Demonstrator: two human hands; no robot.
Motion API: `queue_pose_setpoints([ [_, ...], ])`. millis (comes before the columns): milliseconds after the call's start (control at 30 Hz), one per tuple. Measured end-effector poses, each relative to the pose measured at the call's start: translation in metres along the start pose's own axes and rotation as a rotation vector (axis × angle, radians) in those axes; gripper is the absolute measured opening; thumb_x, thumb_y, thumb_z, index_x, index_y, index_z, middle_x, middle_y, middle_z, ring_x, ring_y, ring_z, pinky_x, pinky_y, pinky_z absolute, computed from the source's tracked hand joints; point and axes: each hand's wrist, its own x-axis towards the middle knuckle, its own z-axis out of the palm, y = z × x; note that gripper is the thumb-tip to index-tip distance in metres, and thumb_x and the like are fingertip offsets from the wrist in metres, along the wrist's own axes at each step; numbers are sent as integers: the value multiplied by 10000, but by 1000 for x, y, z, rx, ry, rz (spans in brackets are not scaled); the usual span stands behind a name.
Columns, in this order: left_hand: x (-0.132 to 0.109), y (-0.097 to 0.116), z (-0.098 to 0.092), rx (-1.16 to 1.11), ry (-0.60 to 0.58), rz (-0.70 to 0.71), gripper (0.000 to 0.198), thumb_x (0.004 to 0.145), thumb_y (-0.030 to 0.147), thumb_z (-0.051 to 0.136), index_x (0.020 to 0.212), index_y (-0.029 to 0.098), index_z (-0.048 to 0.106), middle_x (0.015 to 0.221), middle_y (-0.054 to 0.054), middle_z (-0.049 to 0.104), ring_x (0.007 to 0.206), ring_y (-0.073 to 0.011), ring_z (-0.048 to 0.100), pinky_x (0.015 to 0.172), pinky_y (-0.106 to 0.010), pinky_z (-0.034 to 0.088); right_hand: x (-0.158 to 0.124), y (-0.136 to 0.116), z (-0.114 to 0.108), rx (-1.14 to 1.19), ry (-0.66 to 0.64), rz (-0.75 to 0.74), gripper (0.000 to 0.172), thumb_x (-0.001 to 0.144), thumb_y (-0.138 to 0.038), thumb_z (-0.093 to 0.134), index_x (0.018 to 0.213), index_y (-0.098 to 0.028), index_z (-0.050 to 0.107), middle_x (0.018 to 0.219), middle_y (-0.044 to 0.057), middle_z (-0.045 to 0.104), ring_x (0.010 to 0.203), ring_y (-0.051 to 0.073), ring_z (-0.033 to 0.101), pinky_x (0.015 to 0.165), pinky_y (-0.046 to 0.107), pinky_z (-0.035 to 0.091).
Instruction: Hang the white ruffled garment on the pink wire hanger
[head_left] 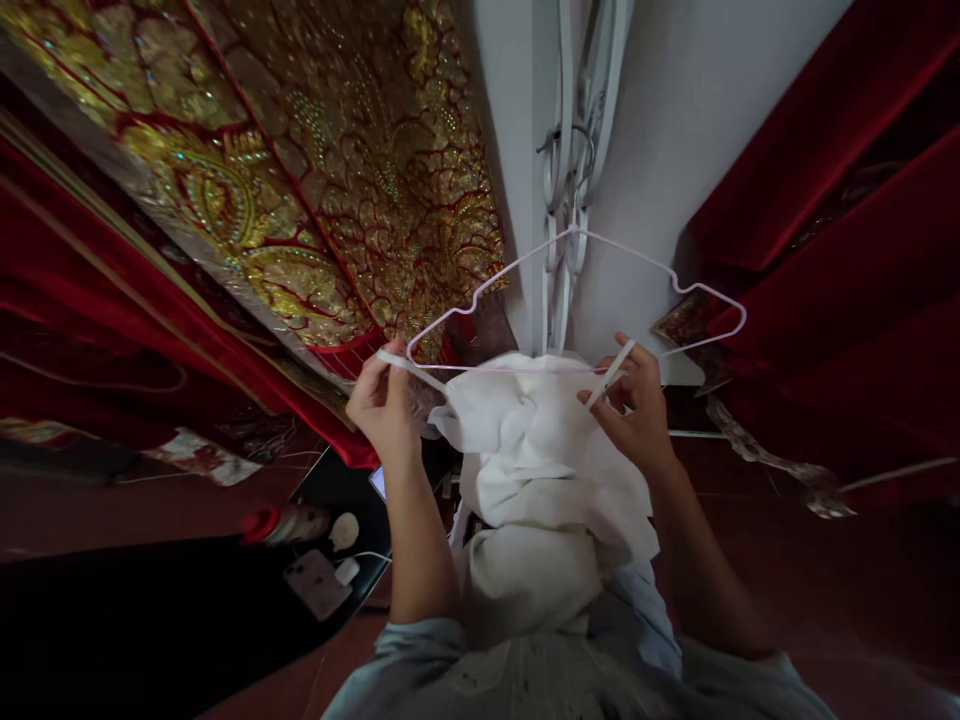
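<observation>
A pale pink hanger (517,262) hangs by its hook from a white metal rack, level with my hands. Below its bottom bar a white garment (525,440) drapes down toward my lap. My left hand (386,395) pinches a thin white strap (420,372) that runs to the garment, close to the hanger's left end. Stretched between the fingers of my right hand (634,400) is another white strap (611,375), right of the garment's top edge. Where the straps join the cloth is hard to make out.
Gold sequined red cloth (322,180) hangs at the left, and dark red fabric (847,270) at the right. The white rack (559,180) stands against a pale wall. On a black table (187,610) lie a phone (319,583) and a red-capped bottle (285,523).
</observation>
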Motion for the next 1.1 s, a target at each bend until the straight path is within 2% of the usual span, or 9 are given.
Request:
queue_pose_setpoints([
  [100, 10, 3, 3, 57, -239, 9, 319, 786, 349, 867, 1058, 195, 808, 1157, -86, 798, 1146, -246, 744, 1057, -385, 569, -5, -3, 6, 39, 16, 4, 770, 876, -410, 839, 1533, -342, 443, 1087, 18, 672, 565, 80, 396, 493, 275, 414],
  [233, 22, 15, 13, 98, -454, 17, 444, 699, 342, 937, 1078, 189, 764, 1063, -63, 785, 1016, -224, 754, 962, -361, 599, -13, -8, 8, 67, 44, 13, 761, 874, -355, 834, 1525, -362, 438, 1105, 17, 673, 584, 86, 426, 500, 273, 409],
  [467, 35, 48, 31, 263, -580, 122, 246, 769, 304, 891, 830, 184, 684, 756, 33, 629, 743, -135, 616, 778, -262, 539, -13, -10, 8, 79, 54, 12, 749, 863, -339, 837, 1508, -359, 458, 1095, 0, 653, 581, 74, 429, 498, 265, 403],
  [667, 32, 45, 33, 131, -669, 161, 316, 835, 331, 864, 1123, 213, 810, 995, -44, 751, 899, -176, 683, 852, -303, 566, -13, -8, 9, 61, 84, 16, 745, 859, -336, 833, 1502, -352, 456, 1094, -1, 647, 582, 70, 434, 501, 262, 399],
  [733, 33, 40, 33, 83, -644, 133, 402, 810, 346, 896, 1185, 231, 805, 995, -44, 758, 895, -178, 693, 856, -310, 578, -13, -8, 8, 50, 80, 16, 746, 859, -344, 834, 1502, -350, 455, 1103, 3, 651, 580, 72, 431, 502, 266, 401],
  [800, 30, 32, 34, -6, -502, 53, 512, 750, 358, 949, 1222, 252, 780, 992, -33, 763, 890, -172, 704, 841, -297, 588, -13, -7, 8, 41, 68, 12, 745, 864, -357, 829, 1506, -351, 452, 1109, 4, 654, 581, 75, 426, 501, 268, 407],
  [933, 2, 12, 36, -320, -181, -306, 511, 710, 455, 969, 1137, 273, 755, 1038, -25, 779, 837, -139, 721, 788, -251, 593, -13, -5, 14, 18, 32, -3, 745, 881, -383, 809, 1529, -353, 442, 1137, 13, 648, 594, 83, 429, 526, 286, 454],
  [1000, -19, 7, 40, -466, -159, -494, 463, 746, 537, 931, 1064, 253, 751, 1026, -44, 785, 852, -149, 740, 816, -262, 601, -14, -7, 19, 10, 26, 1, 744, 881, -374, 807, 1531, -356, 445, 1163, 19, 642, 609, 86, 445, 551, 297, 481],
  [1100, -44, 9, 46, -587, -194, -566, 425, 773, 557, 917, 959, 235, 712, 891, -28, 752, 895, -167, 759, 894, -281, 599, -16, -10, 22, 24, 20, 18, 753, 872, -333, 815, 1528, -375, 448, 1205, 25, 652, 616, 90, 450, 572, 304, 498],
])
